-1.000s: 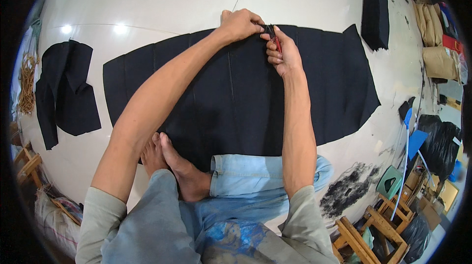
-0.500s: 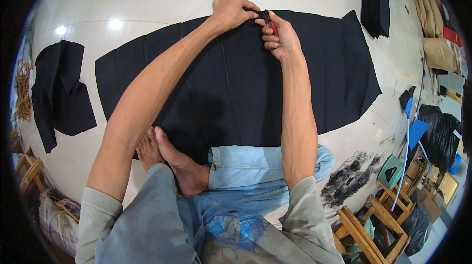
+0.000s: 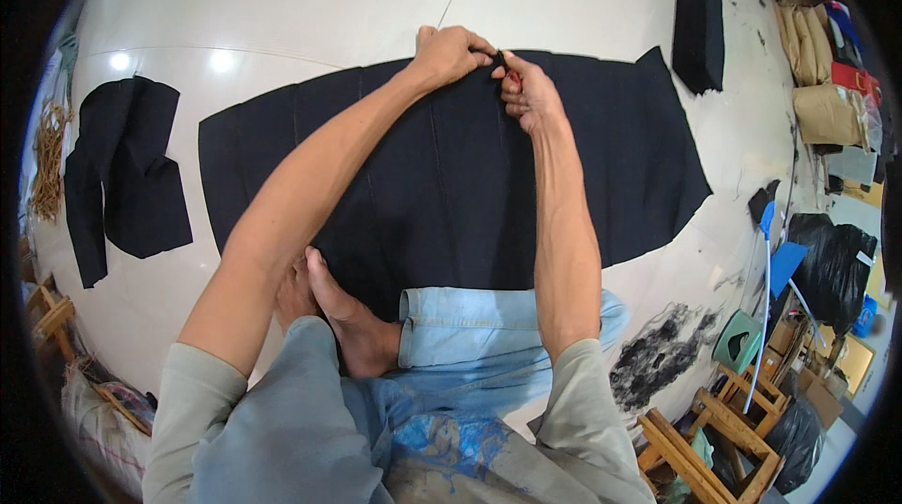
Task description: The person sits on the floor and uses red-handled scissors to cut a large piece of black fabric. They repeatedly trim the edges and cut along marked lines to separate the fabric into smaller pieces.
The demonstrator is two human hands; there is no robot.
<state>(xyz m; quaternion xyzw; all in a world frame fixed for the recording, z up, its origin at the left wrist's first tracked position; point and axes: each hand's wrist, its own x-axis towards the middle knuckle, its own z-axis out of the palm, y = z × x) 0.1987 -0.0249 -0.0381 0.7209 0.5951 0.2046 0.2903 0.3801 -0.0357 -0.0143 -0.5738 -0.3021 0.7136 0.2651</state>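
Observation:
A large black cloth panel (image 3: 470,194) with several lengthwise seam lines lies spread on the floor before me. At its far edge my left hand (image 3: 449,57) is closed, thumb and fingertips pinching the cloth. Just beside it, my right hand (image 3: 529,95) is wrapped round a small red-handled tool (image 3: 513,80). The tool's dark tip is at the cloth edge near my left fingertips. Most of the tool is hidden in my fingers, so its exact kind does not show. My feet (image 3: 362,325) rest against the panel's near edge.
Cut black cloth pieces (image 3: 136,166) lie at the left. A black stack of cloth (image 3: 698,30) sits at the far right. Nearer on the right are a dark floor stain (image 3: 662,354), wooden frames (image 3: 723,438), a green stool (image 3: 739,340) and black bags (image 3: 832,264).
The whole view has shifted, so hands, panel and stack appear lower. Both hands stay together at the panel's far edge. Less of the red tool shows in my right hand.

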